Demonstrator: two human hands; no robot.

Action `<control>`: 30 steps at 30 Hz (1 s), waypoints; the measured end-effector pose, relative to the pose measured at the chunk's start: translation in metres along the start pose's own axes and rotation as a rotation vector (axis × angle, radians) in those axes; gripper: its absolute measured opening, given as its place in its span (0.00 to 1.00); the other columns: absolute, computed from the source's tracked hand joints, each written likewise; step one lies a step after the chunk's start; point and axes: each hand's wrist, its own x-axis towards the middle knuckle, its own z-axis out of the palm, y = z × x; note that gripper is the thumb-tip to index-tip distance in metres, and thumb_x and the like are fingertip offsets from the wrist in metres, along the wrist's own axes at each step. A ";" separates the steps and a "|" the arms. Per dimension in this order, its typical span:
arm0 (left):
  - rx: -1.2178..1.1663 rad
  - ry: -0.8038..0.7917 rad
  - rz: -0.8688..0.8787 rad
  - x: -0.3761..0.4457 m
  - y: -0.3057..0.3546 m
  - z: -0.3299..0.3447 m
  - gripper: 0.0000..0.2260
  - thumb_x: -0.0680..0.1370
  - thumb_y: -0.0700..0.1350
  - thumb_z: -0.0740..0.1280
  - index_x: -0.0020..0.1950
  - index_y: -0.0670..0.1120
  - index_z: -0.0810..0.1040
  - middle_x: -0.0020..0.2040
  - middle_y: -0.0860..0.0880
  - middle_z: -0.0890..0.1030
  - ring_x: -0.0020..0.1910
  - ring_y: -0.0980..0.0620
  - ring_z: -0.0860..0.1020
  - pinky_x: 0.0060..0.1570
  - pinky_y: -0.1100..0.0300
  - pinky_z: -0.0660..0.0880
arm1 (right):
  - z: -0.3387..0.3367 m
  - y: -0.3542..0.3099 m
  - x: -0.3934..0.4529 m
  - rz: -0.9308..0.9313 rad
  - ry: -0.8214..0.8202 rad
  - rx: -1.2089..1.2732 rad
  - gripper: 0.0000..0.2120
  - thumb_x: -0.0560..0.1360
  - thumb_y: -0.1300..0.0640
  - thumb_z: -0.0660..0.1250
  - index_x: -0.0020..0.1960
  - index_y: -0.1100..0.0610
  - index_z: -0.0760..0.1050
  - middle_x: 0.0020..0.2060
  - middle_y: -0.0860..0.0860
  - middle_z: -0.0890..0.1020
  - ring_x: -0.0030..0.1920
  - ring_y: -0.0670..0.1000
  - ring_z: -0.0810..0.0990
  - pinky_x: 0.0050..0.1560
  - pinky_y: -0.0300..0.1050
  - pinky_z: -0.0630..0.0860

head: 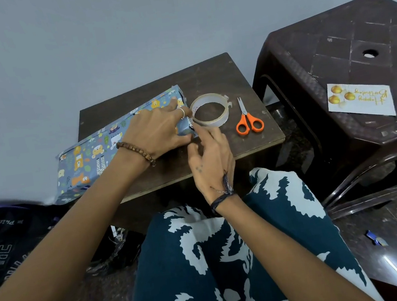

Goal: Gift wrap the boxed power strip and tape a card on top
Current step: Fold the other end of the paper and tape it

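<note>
The wrapped box point(96, 148) lies under the left hand point(157, 130), fingers spread flat over its right end. The right hand point(209, 154) pinches the end flap just below those fingers. The box's long axis slants near-left to far-right across the small table point(208, 78); its blue paper shows cartoon animals.

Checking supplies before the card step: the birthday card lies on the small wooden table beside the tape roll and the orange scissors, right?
Not quite. In the head view the birthday card lies on the dark plastic stool, not on the small wooden table. The tape roll and orange scissors are on that table.
</note>
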 end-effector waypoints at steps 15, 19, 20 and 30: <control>0.030 -0.065 0.045 0.002 0.001 0.002 0.23 0.75 0.61 0.61 0.66 0.52 0.69 0.73 0.50 0.64 0.58 0.42 0.75 0.49 0.52 0.73 | -0.012 0.003 0.000 0.002 -0.174 -0.053 0.25 0.68 0.68 0.60 0.62 0.51 0.70 0.50 0.49 0.78 0.50 0.51 0.75 0.42 0.45 0.71; 0.017 -0.060 0.060 -0.005 0.001 -0.003 0.23 0.76 0.60 0.61 0.69 0.56 0.66 0.75 0.53 0.60 0.61 0.43 0.75 0.48 0.53 0.72 | -0.011 0.002 0.016 0.270 0.003 0.330 0.14 0.72 0.67 0.60 0.48 0.48 0.67 0.43 0.49 0.83 0.40 0.50 0.78 0.38 0.45 0.71; 0.018 -0.046 0.057 -0.008 0.000 -0.007 0.22 0.76 0.60 0.60 0.69 0.57 0.65 0.75 0.54 0.60 0.61 0.43 0.75 0.48 0.54 0.72 | -0.010 0.001 0.021 0.353 0.017 0.418 0.12 0.74 0.63 0.61 0.46 0.46 0.66 0.43 0.52 0.83 0.41 0.52 0.79 0.40 0.48 0.74; -0.274 0.021 0.025 -0.048 0.000 0.005 0.29 0.72 0.57 0.67 0.69 0.56 0.58 0.64 0.54 0.76 0.52 0.46 0.79 0.41 0.58 0.69 | -0.007 -0.003 0.028 0.731 -0.565 0.997 0.23 0.71 0.41 0.68 0.57 0.56 0.77 0.52 0.55 0.82 0.44 0.55 0.82 0.39 0.48 0.80</control>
